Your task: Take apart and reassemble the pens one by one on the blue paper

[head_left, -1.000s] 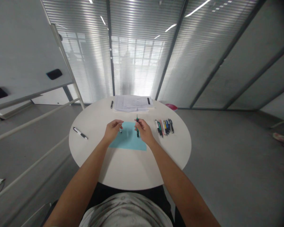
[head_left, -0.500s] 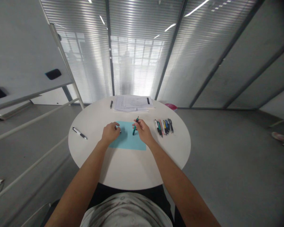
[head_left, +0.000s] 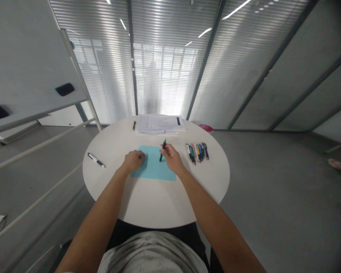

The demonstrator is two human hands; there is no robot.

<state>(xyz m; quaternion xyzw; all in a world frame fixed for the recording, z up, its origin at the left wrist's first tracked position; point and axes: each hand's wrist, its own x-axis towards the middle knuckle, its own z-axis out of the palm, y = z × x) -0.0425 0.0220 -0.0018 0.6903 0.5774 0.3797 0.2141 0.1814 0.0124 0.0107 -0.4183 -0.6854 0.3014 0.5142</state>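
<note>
A round white table (head_left: 156, 208) stands on a grey floor (head_left: 258, 182) in a glass-walled room. The person sits at its near edge with both forearms reaching over the top.

Closest in, a light blue sheet of paper (head_left: 153, 170) lies flat on the table. The left hand (head_left: 133, 160) rests just above the sheet's left edge, curled closed, its fingertips pinching a small pale item (head_left: 142, 156) too small to identify. The right hand (head_left: 172, 159) is closed around a green pen (head_left: 162, 150), holding it tilted over the sheet's upper right part.

To the left, well apart from the hands, a white and black pen (head_left: 96, 160) lies alone. To the right, a tight row of coloured pens (head_left: 197, 152) lies side by side.

Farther on, a stack of printed papers (head_left: 159, 124) sits near the far edge, with a black pen (head_left: 134, 125) just beside it. Beyond the table are a whiteboard (head_left: 25, 49) at left and slatted blinds (head_left: 165, 64) behind the glass.
</note>
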